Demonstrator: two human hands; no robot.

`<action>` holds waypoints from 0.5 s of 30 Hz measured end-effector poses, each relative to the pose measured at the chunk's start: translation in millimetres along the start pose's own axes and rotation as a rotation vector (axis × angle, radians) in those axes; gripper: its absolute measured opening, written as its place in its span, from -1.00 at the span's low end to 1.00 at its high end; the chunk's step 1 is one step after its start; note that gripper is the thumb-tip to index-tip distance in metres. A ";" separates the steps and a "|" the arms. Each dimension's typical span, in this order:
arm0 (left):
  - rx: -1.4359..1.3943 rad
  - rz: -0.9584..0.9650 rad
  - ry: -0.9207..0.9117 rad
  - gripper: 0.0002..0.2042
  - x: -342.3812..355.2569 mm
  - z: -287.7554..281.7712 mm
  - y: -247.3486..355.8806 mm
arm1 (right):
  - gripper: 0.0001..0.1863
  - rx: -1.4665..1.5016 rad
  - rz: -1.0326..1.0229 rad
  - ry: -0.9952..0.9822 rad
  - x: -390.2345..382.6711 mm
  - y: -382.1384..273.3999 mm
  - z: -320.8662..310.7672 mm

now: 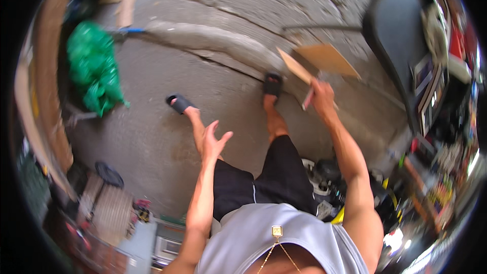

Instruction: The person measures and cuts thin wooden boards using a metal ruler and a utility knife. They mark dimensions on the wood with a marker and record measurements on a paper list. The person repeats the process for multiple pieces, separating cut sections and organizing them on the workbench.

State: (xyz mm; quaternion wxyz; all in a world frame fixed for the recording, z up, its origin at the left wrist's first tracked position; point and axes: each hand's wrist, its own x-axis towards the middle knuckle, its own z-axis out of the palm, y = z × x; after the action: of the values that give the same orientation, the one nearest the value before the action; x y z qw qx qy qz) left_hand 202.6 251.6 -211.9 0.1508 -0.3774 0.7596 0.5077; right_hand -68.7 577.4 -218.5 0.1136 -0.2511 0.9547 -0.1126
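Observation:
My right hand (323, 96) is stretched out to the right and closed around a thin, light-brown wooden strip (294, 67). Below the same hand a slim pink-and-white piece (307, 99) sticks out; blur hides what it is. Just beyond the hand is a flat tan board (328, 60); whether it touches the hand or the ground I cannot tell. My left hand (214, 142) hangs in the air in front of my leg, fingers and thumb apart, with nothing in it.
A green plastic bag (94, 63) lies at the left on the concrete floor (147, 81). A raised concrete ledge (218, 40) crosses ahead of my sandals (273, 84). At the right stands a black table (398, 35). Mixed clutter sits near both sides of me.

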 end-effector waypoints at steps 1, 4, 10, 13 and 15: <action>0.076 0.130 0.017 -0.20 10.3 -12.5 22.5 | -0.77 0.069 -0.083 -0.030 4.5 -35.4 -23.3; 0.124 0.371 0.137 -0.05 42.4 -49.7 63.4 | -0.81 0.311 -0.250 -0.163 30.6 -149.7 -92.8; 0.042 0.676 0.285 -0.54 25.8 -201.2 74.4 | -0.78 0.539 -0.730 -0.199 95.9 -343.3 -186.4; -0.048 0.783 0.472 -0.77 -19.0 -283.7 57.4 | -0.76 0.591 -0.953 -0.209 125.0 -444.5 -212.7; 0.004 0.783 0.670 -0.85 -42.5 -332.5 56.0 | -0.73 0.634 -1.070 -0.226 142.5 -502.7 -204.9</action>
State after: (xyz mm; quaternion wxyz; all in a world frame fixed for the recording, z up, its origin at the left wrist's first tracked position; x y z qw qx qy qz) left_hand 241.6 -13.7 -3.1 -0.3015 -0.2066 0.8515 0.3759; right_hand -17.4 111.2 89.8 0.2106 -0.6583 0.5994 -0.4038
